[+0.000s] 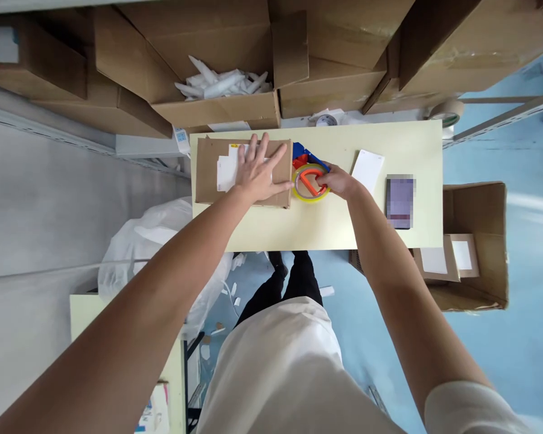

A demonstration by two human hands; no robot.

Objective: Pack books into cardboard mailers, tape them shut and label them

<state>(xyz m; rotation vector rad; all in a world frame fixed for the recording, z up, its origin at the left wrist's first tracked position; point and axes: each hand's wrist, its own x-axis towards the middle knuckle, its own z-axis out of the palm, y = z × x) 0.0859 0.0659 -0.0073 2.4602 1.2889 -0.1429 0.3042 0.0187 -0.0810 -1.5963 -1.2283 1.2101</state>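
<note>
On the pale table [262, 232] lies a closed cardboard box [208, 181] with a white label [227, 172] on top. My left hand [257, 172] rests flat on the box with its fingers spread, partly covering the label. My right hand [337, 179] grips a tape dispenser [303, 155] with blue and red parts, and a roll of clear yellowish tape [297, 191] is mounted on it. The dispenser is at the right end of the box. Whether tape runs from it onto the box I cannot tell.
White paper [367, 170] and a dark, blurred-out flat object [399, 205] lie on the table's right side. Behind stand large cartons, one holding white packing pieces [226, 84]. A tape roll [326, 120] sits behind the table. At right is an open carton [473, 205] with small boxes.
</note>
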